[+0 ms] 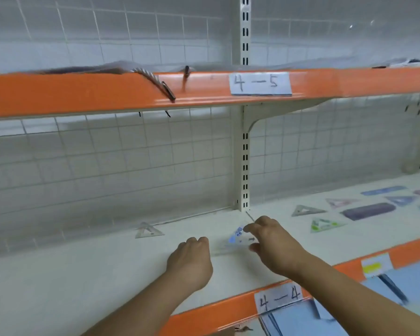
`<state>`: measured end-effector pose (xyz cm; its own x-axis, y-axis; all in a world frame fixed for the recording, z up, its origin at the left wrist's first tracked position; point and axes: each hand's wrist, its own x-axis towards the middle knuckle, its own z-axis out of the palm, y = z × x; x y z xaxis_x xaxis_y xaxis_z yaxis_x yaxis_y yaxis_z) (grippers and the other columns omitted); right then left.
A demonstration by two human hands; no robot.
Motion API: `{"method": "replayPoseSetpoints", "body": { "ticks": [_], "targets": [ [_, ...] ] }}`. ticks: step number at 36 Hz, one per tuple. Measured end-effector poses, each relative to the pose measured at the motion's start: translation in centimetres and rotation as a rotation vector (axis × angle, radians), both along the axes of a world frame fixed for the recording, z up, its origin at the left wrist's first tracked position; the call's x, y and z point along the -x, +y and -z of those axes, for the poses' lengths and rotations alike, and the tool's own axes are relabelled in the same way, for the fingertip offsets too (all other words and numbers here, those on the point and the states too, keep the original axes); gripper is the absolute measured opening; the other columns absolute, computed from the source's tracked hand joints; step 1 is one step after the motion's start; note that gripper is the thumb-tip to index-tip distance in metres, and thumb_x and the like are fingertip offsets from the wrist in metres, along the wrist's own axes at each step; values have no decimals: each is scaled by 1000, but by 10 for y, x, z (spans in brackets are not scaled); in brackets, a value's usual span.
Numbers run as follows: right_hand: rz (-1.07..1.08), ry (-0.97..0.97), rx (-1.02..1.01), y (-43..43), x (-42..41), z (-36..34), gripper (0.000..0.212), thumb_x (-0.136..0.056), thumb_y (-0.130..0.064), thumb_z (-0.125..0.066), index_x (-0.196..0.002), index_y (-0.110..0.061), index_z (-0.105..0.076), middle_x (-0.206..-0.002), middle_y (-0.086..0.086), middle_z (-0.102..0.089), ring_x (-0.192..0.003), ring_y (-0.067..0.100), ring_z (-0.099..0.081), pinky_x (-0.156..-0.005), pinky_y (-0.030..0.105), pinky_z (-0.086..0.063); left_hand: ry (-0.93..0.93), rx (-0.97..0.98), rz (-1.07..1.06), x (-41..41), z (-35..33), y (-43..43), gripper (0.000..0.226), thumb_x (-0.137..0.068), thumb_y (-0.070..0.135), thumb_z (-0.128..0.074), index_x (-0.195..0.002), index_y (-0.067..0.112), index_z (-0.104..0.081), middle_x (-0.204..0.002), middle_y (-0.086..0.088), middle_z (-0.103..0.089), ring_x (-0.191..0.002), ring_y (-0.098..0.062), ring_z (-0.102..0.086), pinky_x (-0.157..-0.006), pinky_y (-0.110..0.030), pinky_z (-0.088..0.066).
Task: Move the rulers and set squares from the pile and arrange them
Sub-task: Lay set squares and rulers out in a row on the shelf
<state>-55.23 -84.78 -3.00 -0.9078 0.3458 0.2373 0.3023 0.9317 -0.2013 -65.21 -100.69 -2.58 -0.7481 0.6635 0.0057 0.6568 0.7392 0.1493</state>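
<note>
Two hands low centre, apart. Right hand (273,241) pinches a clear set square (232,243) by its right edge, mid-shelf (83,275). Left hand (192,257) curled just beside it; grip hidden, cannot tell. Second set square (149,231) centre-left; pile (369,210) right.

The orange-edged cream metal shelf (83,275) bears a clear plastic set square (150,231) beyond the left hand (190,259), a second clear set square (232,243) between it and the right hand (273,241), coloured triangles (325,224) and rulers (369,210) farther right.

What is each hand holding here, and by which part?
Right hand pinches the clear set square at its upper corner. Left hand is curled beside the square's left corner; a hold cannot be told.
</note>
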Motion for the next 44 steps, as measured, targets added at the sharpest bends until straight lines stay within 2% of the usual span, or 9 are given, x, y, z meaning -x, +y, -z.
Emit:
{"method": "replayPoseSetpoints", "body": {
  "ticks": [6, 15, 21, 28, 35, 44],
  "targets": [
    [38, -22, -23, 56, -65, -4, 43, -96, -21, -51, -138, -22, -43, -130, 6, -44, -124, 23, -40, -101, 28, -38, -4, -10, 55, -54, 1, 64, 38, -93, 11, -37, -129, 18, -45, -130, -5, -47, -121, -24, -47, -93, -32, -43],
    [49, -45, -32, 132, -152, -7, 34, -96, -18, -51, -130, -18, -52, -130, 4, -46, -121, 20, -45, -99, 25, -39, -29, -48, 86, -134, 9, 143, 31, -94, 15, -40, -125, 15, -47, -124, -6, -49, -115, -25, -49, -87, -32, -42],
    [41, -59, -26, 166, -185, -1, 34, -96, -17, -51, -130, -21, -53, -129, 1, -47, -122, 20, -44, -99, 28, -40, -40, -43, 86, -167, 12, 177, 31, -93, 12, -40, -123, 14, -47, -123, -7, -49, -115, -25, -48, -81, -30, -40],
    [80, -65, -2, 210, -208, -1, 35, -96, -20, -49, -130, -21, -52, -131, 0, -47, -124, 20, -42, -101, 28, -37, -32, -40, 104, -181, 8, 225, 28, -94, 16, -41, -122, 15, -48, -122, -7, -50, -115, -26, -49, -80, -30, -38],
    [133, -77, -27, 267, -217, -4, 32, -96, -22, -52, -128, -23, -53, -130, -2, -49, -121, 18, -46, -99, 25, -37, -15, -40, 159, -181, 5, 287, 32, -93, 15, -43, -125, 15, -47, -130, -7, -49, -121, -26, -47, -90, -33, -42],
    [142, -79, -61, 344, -214, -12, 32, -96, -22, -53, -128, -25, -53, -128, -5, -47, -119, 15, -48, -94, 23, -41, 32, -78, 213, -162, 2, 376, 28, -93, 13, -43, -121, 15, -48, -122, -6, -53, -113, -25, -52, -80, -32, -43]
  ]
}}
